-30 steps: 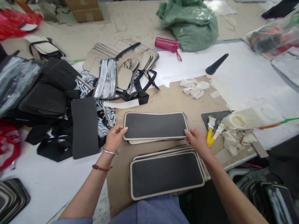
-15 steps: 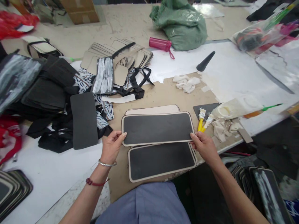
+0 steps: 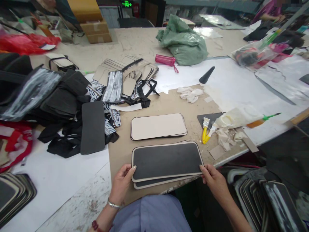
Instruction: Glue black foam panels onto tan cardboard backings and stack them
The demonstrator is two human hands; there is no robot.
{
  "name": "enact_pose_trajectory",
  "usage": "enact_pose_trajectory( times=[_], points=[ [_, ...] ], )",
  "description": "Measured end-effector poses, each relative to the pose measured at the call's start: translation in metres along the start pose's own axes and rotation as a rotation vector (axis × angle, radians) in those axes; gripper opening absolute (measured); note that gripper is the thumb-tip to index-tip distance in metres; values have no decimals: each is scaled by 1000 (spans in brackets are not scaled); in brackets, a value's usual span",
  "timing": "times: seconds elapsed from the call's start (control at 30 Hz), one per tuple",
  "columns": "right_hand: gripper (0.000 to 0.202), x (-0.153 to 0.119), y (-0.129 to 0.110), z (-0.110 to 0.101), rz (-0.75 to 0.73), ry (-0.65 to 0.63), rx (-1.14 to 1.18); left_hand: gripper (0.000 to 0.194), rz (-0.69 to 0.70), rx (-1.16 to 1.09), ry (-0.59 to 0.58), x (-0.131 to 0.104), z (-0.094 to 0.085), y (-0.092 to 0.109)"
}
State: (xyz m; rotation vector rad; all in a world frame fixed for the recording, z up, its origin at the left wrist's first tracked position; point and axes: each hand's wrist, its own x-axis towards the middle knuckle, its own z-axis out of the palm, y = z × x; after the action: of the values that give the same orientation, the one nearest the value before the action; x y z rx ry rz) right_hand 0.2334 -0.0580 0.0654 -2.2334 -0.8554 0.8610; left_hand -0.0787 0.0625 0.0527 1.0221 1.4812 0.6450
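Between my two hands is a dark grey rectangular panel with rounded corners and a pale border. My left hand pinches its left end, thumb on top. At the right end, my right hand grips the lower corner the same way. Under this panel a similar dark panel shows along the front edge; whether the two touch, I cannot tell. Just beyond lies a small stack of beige panels with dark edges.
Black and patterned fabric pieces heap up on the left, beside a plain dark panel. Yellow-handled brushes with white paste lie at right near a plastic tub. Further back are a pink bottle and a green bag.
Both hands have brought the dark panel towards me, from over the beige stack to above the other dark panel. The beige stack is now uncovered. The camera view has tilted up.
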Motion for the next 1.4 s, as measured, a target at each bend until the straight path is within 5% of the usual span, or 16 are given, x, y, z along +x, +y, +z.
enact_pose_trajectory(
  times=[0.57, 1.07, 1.4],
  points=[
    [41, 1, 38, 4, 73, -32, -141, 39, -59, -44, 38, -7, 10, -17],
    [45, 10, 28, 6, 135, -88, -116, 34, -73, 3, 20, -4, 9, -7],
    [44, 12, 25, 7, 135, -88, -119, 38, -228, -38, -23, -2, 7, 0]
  ],
)
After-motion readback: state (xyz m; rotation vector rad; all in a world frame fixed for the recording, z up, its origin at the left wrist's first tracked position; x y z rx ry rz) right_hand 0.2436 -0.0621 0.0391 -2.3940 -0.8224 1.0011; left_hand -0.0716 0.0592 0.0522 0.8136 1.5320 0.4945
